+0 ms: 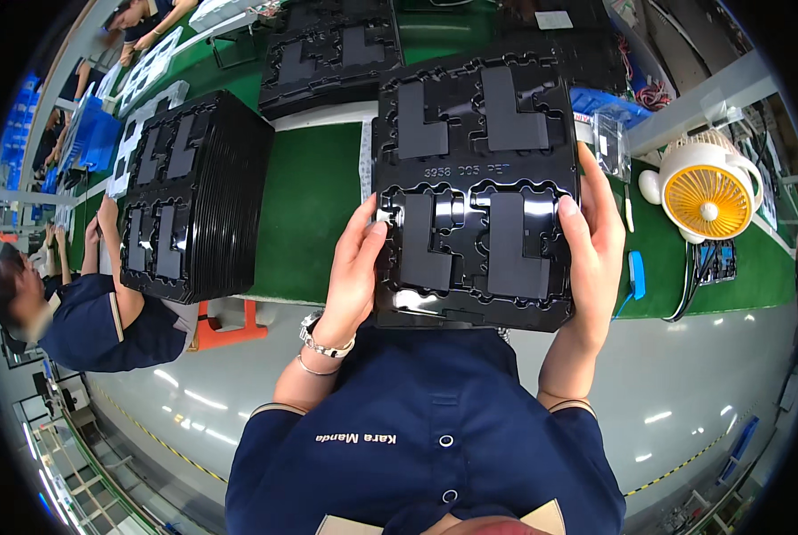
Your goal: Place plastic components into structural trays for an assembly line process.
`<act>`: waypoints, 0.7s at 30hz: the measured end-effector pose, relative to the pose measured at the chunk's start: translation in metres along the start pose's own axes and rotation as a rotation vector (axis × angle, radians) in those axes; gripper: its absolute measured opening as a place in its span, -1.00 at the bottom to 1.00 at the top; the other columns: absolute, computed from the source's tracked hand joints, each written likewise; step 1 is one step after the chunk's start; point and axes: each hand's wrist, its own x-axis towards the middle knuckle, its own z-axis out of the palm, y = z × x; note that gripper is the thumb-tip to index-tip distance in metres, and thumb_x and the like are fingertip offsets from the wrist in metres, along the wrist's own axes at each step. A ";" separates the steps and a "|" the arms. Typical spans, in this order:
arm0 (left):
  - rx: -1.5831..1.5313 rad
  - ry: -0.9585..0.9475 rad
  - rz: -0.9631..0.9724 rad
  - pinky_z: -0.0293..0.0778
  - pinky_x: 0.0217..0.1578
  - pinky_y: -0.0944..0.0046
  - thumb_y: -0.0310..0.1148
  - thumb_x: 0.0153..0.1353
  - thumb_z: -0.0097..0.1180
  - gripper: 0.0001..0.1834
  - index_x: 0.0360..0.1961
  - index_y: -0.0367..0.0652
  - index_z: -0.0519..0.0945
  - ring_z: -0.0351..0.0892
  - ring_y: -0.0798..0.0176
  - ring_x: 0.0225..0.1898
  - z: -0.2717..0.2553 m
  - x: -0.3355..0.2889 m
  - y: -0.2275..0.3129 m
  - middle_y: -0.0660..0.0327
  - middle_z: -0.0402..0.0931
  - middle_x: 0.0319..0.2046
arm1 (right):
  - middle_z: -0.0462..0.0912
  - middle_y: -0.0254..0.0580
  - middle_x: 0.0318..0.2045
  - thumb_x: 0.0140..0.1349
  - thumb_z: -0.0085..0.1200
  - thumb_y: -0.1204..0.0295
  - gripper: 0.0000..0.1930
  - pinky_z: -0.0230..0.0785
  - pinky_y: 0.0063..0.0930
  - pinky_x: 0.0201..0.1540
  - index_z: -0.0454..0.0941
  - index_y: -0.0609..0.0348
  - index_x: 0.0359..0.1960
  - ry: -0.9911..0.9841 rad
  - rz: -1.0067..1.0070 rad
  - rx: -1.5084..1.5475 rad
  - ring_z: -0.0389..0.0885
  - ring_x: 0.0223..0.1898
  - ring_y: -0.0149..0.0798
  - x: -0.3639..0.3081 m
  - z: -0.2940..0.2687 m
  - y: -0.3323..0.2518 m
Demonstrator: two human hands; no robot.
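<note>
A shiny black moulded plastic tray (477, 175) is held at the front edge of the green bench, close to my body. Dark grey L-shaped pieces lie in its pockets. My left hand (353, 272) grips its left edge, thumb on the rim. On the opposite edge, my right hand (594, 245) wraps around the side with its thumb over the rim. Whether more trays sit beneath it I cannot tell. To the left stands a tall stack of similar black trays (222, 192), and another black tray stack (332, 53) sits at the back.
On the right of the green bench (314, 201) are a white fan with a yellow grille (709, 201), a blue-handled tool (636, 275) and black cables. Clear plastic packaging (610, 147) lies behind. A co-worker (105, 312) sits beyond the left stack, near an orange stool (227, 325).
</note>
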 end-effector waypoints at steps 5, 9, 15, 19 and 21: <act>-0.024 0.005 0.036 0.37 0.17 0.33 -0.44 0.43 -0.17 -0.48 0.38 -0.31 0.14 0.44 0.34 0.15 0.008 0.003 0.032 0.11 0.37 0.22 | 0.49 0.01 0.14 0.32 -0.02 0.49 -0.41 0.22 -0.48 0.22 0.13 0.40 0.36 -0.024 0.077 0.142 0.47 0.11 -0.33 0.016 0.000 0.017; -0.019 -0.043 0.134 0.36 0.19 0.32 -0.43 0.42 -0.14 -0.49 0.36 -0.35 0.18 0.43 0.31 0.18 -0.005 0.022 0.052 0.10 0.37 0.22 | 0.52 -0.04 0.10 0.38 -0.05 0.40 -0.47 0.28 -0.48 0.16 0.21 0.38 0.33 -0.020 0.067 0.231 0.52 0.04 -0.34 0.023 0.005 0.015; 0.199 0.127 0.337 0.38 0.11 0.36 -0.38 0.41 -0.07 -0.52 0.29 -0.36 0.28 0.49 0.35 0.06 -0.040 0.100 0.096 0.13 0.47 0.11 | 0.61 -0.11 -0.06 0.42 -0.11 0.37 -0.60 0.40 -0.53 -0.13 0.38 0.27 0.22 0.039 -0.035 0.074 0.59 -0.19 -0.39 0.067 0.000 0.055; 0.409 0.238 0.379 0.44 0.01 0.28 -0.37 0.39 -0.07 -0.58 0.20 -0.35 0.36 0.55 0.29 -0.05 -0.069 0.187 0.130 0.10 0.56 -0.03 | 0.64 -0.21 -0.25 0.39 -0.10 0.47 -0.72 0.40 -0.55 -0.21 0.48 0.28 0.08 0.100 -0.074 -0.063 0.57 -0.31 -0.44 0.083 -0.005 0.116; 0.815 0.431 0.514 0.42 0.04 0.20 -0.30 0.34 0.00 -0.56 0.14 -0.38 0.43 0.57 0.09 -0.02 -0.088 0.225 0.135 0.00 0.57 -0.02 | 0.64 -0.23 -0.30 0.37 -0.09 0.50 -0.74 0.40 -0.56 -0.24 0.51 0.29 0.03 0.073 -0.059 -0.087 0.55 -0.34 -0.46 0.083 -0.002 0.127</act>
